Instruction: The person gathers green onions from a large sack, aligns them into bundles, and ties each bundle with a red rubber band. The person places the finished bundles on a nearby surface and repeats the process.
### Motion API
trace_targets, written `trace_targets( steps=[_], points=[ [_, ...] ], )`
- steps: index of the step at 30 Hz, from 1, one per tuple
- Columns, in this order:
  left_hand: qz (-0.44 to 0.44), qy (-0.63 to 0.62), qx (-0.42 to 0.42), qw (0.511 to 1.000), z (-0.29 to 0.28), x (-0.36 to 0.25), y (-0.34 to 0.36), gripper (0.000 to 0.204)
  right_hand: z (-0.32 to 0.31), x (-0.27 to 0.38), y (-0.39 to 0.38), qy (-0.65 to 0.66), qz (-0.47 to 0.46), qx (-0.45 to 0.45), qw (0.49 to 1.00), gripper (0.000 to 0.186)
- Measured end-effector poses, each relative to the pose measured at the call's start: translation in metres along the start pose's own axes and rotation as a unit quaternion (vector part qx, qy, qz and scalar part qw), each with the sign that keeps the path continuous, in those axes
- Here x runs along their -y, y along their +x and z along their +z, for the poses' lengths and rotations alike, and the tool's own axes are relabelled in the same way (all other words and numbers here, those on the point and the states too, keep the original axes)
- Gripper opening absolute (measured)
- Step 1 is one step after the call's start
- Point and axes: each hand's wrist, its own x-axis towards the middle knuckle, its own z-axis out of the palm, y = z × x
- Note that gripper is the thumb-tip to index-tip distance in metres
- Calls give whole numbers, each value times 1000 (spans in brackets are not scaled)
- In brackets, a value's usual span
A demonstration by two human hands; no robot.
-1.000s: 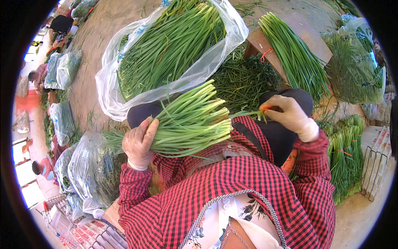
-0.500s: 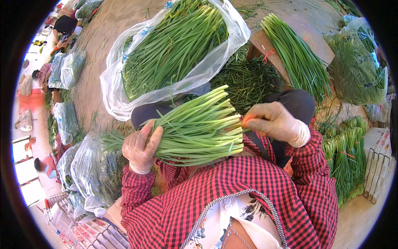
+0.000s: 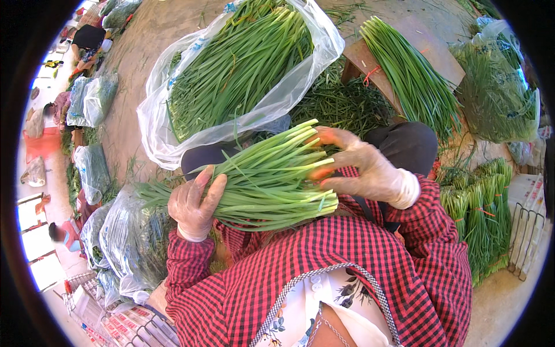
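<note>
Grasping green stalks (image 3: pixel 266 185) near a plastic bag (image 3: pixel 151 127), the left hand (image 3: pixel 195 205) faces the right hand (image 3: pixel 370 172), fingers spread at their ends.

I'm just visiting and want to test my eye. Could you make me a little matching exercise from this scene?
1. Outer jacket
2. Central chive bunch
3. Upper-right chive bunch
4. Open plastic bag

A. On a brown board
B. Clear and see-through
C. Red-and-black checks
D. In the left grip

Right pairs: 1-C, 2-D, 3-A, 4-B.
</note>
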Motion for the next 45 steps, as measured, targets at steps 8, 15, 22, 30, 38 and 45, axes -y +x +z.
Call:
trace_targets(
  steps=[8,15,22,30,38,45],
  points=[
    [-14,-3,30,999,-2,2,0,45,46,-6,32,-35,-45,-81,995,32],
    [-16,2,32,999,-4,2,-11,48,21,4,11,-21,-43,6,999,17],
    [-5,-18,1,1000,-4,2,-11,43,-52,-15,-29,56,166,-24,984,15],
    [-7,13,10,1000,-5,6,-8,41,-23,21,-19,-5,215,-33,976,23],
    [8,5,49,999,-7,2,5,42,12,23,45,-130,191,189,954,25],
    [-4,-28,83,996,-2,-3,0,48,15,1,18,-288,123,128,941,16]
  ],
)
